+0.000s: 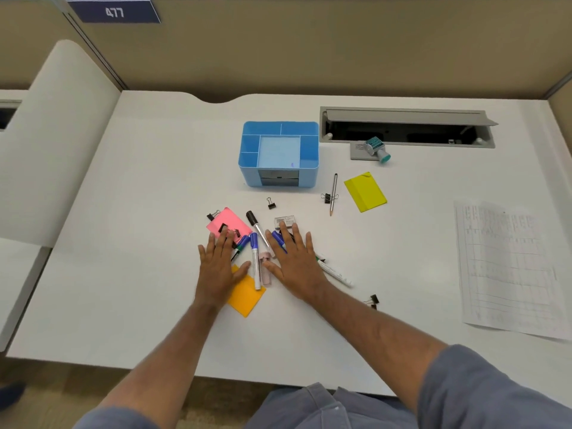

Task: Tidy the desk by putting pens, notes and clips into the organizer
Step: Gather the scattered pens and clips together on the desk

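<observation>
Both your hands lie flat, fingers straight and spread, holding nothing: left hand (218, 267), right hand (295, 264). The blue-capped marker (255, 261) lies between them, long axis pointing away toward the organizer (309, 168) beyond your fingertips.

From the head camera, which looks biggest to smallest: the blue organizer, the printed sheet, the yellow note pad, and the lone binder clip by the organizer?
1. Printed sheet, at the right edge of the desk.
2. Blue organizer.
3. Yellow note pad.
4. Binder clip, clearly the smallest.
The sheet lies nearer the camera, which may exaggerate its lead.
</observation>
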Available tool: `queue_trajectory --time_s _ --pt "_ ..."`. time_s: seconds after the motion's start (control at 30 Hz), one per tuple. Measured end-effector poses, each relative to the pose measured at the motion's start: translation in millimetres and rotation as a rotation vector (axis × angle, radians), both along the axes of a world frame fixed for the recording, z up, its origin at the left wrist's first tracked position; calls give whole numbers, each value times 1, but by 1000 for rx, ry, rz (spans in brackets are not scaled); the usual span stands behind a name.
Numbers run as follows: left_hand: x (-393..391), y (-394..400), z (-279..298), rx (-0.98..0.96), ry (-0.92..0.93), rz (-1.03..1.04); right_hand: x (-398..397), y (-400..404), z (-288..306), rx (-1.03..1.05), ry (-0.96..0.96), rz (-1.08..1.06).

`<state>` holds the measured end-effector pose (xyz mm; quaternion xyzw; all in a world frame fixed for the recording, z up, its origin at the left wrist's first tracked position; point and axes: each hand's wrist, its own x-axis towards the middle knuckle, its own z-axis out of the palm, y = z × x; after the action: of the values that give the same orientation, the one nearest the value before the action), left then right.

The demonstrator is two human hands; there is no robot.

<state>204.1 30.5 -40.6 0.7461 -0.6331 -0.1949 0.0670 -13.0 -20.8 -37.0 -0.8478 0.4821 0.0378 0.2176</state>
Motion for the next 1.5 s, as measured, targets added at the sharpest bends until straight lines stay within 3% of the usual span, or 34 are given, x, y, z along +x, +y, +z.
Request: queue_trajectory --time_s 0.17,0.3,0.5,0.73,0.9,1.17,1.5 --pt "-13 -3 4 -181 147 81 -57 4 11 -48 -107 -51" --pt "-58 -17 6 -316 143 -32 -133 31 7 -110 -90 -141" --pt "-130 -30 2 -194 1 -225 -194 79 -12 -135 8 -147" --pt "-154 -35 -3 -85 -137 -302 -189 70 -19 -139 76 -127" --pt "-149 -28 -4 -46 -125 -308 -180 53 -16 -109 71 -95" --pt "-132 -24 -3 -57 -109 -302 -127 32 -14 -94 84 152" --pt "-88 -21 -6 -52 -85 -206 -73 18 -17 -89 101 242"
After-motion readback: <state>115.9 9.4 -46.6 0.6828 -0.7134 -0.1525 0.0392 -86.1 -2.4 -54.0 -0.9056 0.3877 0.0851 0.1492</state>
